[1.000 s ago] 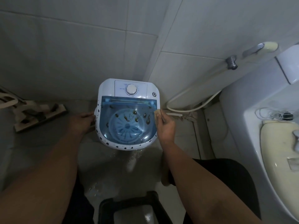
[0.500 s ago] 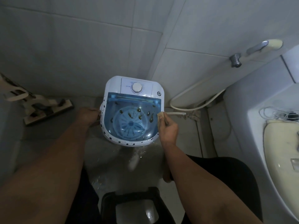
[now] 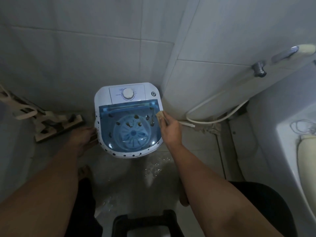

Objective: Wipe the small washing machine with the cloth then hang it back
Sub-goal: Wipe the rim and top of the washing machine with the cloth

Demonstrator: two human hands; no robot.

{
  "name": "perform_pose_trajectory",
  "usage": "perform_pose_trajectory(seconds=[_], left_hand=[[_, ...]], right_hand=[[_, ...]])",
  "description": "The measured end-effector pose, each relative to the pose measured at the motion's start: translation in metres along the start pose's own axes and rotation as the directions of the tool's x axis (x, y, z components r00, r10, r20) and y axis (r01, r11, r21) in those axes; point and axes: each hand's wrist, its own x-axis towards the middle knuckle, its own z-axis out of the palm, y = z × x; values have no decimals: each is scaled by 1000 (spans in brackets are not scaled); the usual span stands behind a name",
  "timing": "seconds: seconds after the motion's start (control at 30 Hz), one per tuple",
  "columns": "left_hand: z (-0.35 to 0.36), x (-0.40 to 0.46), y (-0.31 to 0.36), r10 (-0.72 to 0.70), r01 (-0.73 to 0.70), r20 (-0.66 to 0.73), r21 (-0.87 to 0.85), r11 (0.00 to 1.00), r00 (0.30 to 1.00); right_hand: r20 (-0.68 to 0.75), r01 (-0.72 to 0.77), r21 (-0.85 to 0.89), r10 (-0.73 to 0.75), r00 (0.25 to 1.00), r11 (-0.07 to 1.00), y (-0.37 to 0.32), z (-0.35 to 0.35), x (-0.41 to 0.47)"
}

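Observation:
A small white washing machine (image 3: pixel 104 95) with a see-through blue lid (image 3: pixel 119 113) and a round white dial stands on the wet floor in the wall corner. Dark dirty spots dot the lid and the white rim. My right hand (image 3: pixel 171 130) presses a small tan cloth (image 3: pixel 159 116) against the lid's right edge. My left hand (image 3: pixel 83 136) grips the machine's left side and steadies it; its fingers are partly hidden behind the body.
A white hose (image 3: pixel 213 120) curls on the floor right of the machine. The toilet (image 3: pixel 304 168) and its cistern fill the right side. A flat mop head (image 3: pixel 58 125) lies at the left. A dark stool (image 3: pixel 145 223) sits below me. The floor (image 3: pixel 153 170) in front is wet.
My right hand has slid the cloth up along the lid's right edge toward the back corner. The left hand keeps its hold. The view has shifted slightly.

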Motion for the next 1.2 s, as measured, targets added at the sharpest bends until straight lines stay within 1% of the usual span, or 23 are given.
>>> perform_pose_trajectory(seconds=[0.1,0.13,0.2,0.37,0.53,0.67,0.77,0.9,0.97,1.07,1.13,1.2], left_hand=[[2,-4,-1,-3,4,25,-22,1000,1000],[2,-4,-1,-2,2,24,-23,1000,1000],[3,-4,0,10,-10,13,-17,1000,1000],[2,-3,-1,7,-7,5,-6,1000,1000],[2,-6,2,2,-2,4,-12,1000,1000],[1,-6,2,-4,4,-2,10,1000,1000],[0,-5,2,-9,9,5,18,1000,1000],[-2,-2,3,-23,23,-3,-1,1000,1000],[-3,-1,2,-26,26,4,6,1000,1000],[-4,0,1,-26,26,15,16,1000,1000],[-4,1,1,-26,25,19,17,1000,999],[-3,1,2,-24,24,18,14,1000,1000]], right_hand=[[6,93,-125,-93,996,988,6,-3,-2],[-1,111,-175,-113,994,978,10,-4,-3],[-18,128,-220,-135,991,967,17,-6,-3],[-38,115,-204,-125,991,972,18,-4,-8],[-69,63,-129,-72,995,990,16,0,-23],[-89,31,-128,-42,995,991,17,1,-34],[-68,55,-167,-67,995,984,18,-3,-36],[-28,108,-262,-119,992,959,12,-12,-18],[-51,141,-246,-158,986,959,3,-12,-3],[-86,152,-213,-174,981,965,-17,-9,31],[-36,143,-263,-158,987,954,-23,-4,58],[52,117,-323,-106,993,939,-20,2,73]])
